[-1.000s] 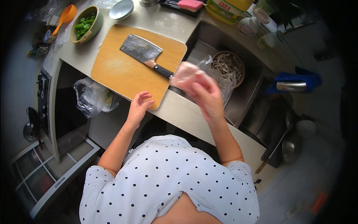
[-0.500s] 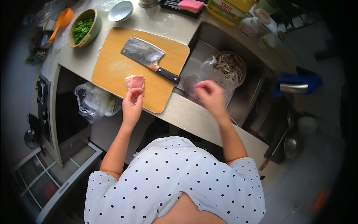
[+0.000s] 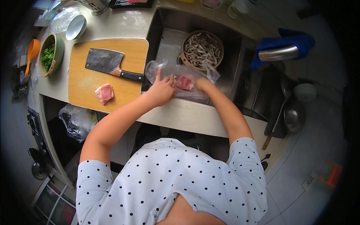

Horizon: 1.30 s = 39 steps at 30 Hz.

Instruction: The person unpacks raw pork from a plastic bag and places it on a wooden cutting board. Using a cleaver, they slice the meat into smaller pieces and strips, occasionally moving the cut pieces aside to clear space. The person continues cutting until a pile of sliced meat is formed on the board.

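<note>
A clear plastic bag [image 3: 173, 70] with a piece of raw pink meat [image 3: 184, 83] in it lies over the sink's front edge. My left hand [image 3: 162, 90] grips the bag's left side, index finger stretched out and the other fingers on the plastic. On the bag's right side my right hand [image 3: 204, 85] is closed; its fingertips are partly hidden. To the left, a smaller slice of raw meat [image 3: 104, 93] rests on the wooden cutting board [image 3: 84, 80]. Behind that slice a cleaver [image 3: 105, 61] lies flat, its black handle toward the sink.
In the sink [image 3: 228, 75], a round basket [image 3: 222, 56] holds pale strips. A bowl of chopped greens [image 3: 59, 56], an orange ladle [image 3: 33, 50] and a small pale bowl [image 3: 76, 28] stand at the left. A blue cloth [image 3: 285, 39] lies right of the sink.
My left hand has let go of the meat slice on the board and moved right to the bag. My right hand has come down onto the bag. The view has shifted right.
</note>
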Each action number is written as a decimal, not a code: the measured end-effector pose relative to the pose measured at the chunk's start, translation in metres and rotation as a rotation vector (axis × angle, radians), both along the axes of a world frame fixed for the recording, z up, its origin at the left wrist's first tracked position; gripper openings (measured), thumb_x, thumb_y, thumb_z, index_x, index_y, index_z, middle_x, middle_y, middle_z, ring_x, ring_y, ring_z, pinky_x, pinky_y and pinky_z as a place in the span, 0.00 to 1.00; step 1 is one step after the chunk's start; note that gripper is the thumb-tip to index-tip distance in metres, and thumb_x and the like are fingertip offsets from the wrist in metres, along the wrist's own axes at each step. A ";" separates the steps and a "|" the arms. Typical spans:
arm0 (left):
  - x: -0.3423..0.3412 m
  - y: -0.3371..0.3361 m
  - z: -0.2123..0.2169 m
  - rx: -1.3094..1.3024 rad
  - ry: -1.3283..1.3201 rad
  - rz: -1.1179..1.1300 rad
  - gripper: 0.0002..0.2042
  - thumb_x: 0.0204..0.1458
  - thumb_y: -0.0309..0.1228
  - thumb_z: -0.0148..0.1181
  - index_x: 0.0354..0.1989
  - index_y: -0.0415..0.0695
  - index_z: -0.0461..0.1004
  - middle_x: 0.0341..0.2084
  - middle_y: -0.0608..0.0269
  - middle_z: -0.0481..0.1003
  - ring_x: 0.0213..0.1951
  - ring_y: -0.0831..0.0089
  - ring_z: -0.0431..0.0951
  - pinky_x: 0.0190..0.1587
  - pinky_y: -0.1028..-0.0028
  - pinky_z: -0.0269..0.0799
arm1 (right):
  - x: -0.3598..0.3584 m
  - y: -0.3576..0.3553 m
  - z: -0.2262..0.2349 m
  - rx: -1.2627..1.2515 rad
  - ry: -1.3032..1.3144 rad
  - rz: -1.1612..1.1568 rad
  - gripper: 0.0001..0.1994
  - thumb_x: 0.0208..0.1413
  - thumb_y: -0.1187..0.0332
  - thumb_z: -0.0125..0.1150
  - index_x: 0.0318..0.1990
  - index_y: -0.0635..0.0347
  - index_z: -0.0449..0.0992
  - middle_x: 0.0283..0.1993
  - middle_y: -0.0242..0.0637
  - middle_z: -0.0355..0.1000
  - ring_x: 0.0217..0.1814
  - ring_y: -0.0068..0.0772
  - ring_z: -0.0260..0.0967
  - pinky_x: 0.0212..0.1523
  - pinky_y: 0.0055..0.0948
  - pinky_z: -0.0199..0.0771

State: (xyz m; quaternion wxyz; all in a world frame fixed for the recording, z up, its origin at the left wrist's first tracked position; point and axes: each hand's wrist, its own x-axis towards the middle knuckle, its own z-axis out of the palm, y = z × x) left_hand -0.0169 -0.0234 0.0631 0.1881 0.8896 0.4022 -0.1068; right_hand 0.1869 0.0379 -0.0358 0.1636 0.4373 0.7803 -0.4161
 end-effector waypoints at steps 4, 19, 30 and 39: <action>-0.003 -0.009 0.021 -0.044 -0.144 0.021 0.10 0.49 0.40 0.58 0.30 0.48 0.80 0.50 0.59 0.70 0.60 0.54 0.59 0.60 0.34 0.41 | 0.005 -0.010 -0.018 0.019 0.187 -0.063 0.18 0.43 0.61 0.63 0.42 0.55 0.76 0.41 0.47 0.74 0.44 0.48 0.72 0.46 0.41 0.70; -0.002 -0.016 0.035 -0.043 0.004 0.111 0.11 0.46 0.41 0.59 0.29 0.49 0.82 0.46 0.56 0.71 0.59 0.51 0.59 0.60 0.31 0.35 | -0.039 -0.012 0.012 0.057 0.108 -0.164 0.18 0.45 0.56 0.64 0.42 0.52 0.76 0.43 0.46 0.73 0.45 0.46 0.71 0.45 0.37 0.70; -0.001 -0.009 0.038 0.010 -0.025 0.125 0.11 0.44 0.40 0.61 0.26 0.47 0.82 0.52 0.53 0.68 0.62 0.50 0.56 0.61 0.33 0.36 | 0.026 -0.007 0.040 -0.133 0.427 -0.200 0.30 0.35 0.68 0.66 0.52 0.59 0.69 0.49 0.42 0.68 0.50 0.38 0.68 0.50 0.32 0.70; 0.000 -0.012 0.041 0.061 -0.035 0.116 0.08 0.41 0.38 0.62 0.24 0.48 0.81 0.55 0.54 0.67 0.64 0.51 0.53 0.62 0.33 0.35 | 0.079 -0.012 0.080 -1.101 1.065 -1.181 0.27 0.42 0.75 0.56 0.55 0.60 0.64 0.52 0.41 0.65 0.54 0.42 0.65 0.59 0.47 0.64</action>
